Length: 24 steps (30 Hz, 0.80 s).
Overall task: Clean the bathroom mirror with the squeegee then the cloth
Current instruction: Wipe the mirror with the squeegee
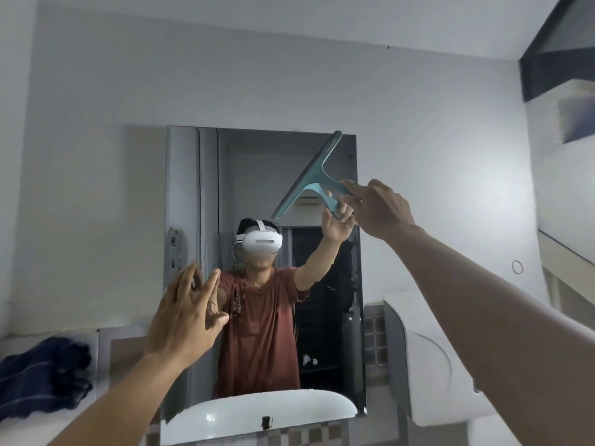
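Up at the mirror (257, 175), the right grip (378, 207) clamped the handle of the teal squeegee (314, 175), its blade slanting up-left; the left grip (183, 320) hung apart, empty.

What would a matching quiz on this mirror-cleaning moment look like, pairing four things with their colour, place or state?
Things:
1 squeegee
2 cloth
3 left hand
4 right hand

States:
A dark blue, lying bunched at far left
B grips a handle
C teal, raised at the upper right of the mirror
D fingers spread, holding nothing

Pairs: 1-C, 2-A, 3-D, 4-B.
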{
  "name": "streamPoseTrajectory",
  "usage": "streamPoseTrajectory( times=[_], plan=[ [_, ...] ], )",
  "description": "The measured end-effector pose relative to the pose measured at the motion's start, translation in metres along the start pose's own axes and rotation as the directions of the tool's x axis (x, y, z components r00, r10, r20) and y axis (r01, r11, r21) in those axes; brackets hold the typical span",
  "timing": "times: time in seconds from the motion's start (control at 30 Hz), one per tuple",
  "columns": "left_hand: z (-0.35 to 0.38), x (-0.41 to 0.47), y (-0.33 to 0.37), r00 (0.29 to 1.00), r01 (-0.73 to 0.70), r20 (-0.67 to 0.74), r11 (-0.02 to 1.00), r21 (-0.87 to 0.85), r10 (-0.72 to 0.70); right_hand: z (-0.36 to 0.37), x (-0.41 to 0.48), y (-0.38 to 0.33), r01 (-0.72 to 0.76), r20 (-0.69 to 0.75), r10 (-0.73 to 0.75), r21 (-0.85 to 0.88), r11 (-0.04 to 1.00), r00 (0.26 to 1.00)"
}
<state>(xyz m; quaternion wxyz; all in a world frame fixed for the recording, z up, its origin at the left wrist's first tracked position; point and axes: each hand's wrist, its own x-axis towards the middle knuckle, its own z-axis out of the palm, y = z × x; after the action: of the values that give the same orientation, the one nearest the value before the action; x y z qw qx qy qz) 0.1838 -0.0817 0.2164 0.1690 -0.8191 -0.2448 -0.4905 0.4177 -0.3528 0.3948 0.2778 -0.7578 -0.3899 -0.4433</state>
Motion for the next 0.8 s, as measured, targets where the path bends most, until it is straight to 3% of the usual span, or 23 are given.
streamPoseTrajectory(
  times=[0.8],
  plan=[
    [-0.004, 0.0, 0.001, 0.999, 0.01, 0.045, 1.0, 0.001, -0.01, 0.033, -0.053, -0.033, -0.258, 0.01, 0.262, 0.228, 0.939, 0.965]
  ],
)
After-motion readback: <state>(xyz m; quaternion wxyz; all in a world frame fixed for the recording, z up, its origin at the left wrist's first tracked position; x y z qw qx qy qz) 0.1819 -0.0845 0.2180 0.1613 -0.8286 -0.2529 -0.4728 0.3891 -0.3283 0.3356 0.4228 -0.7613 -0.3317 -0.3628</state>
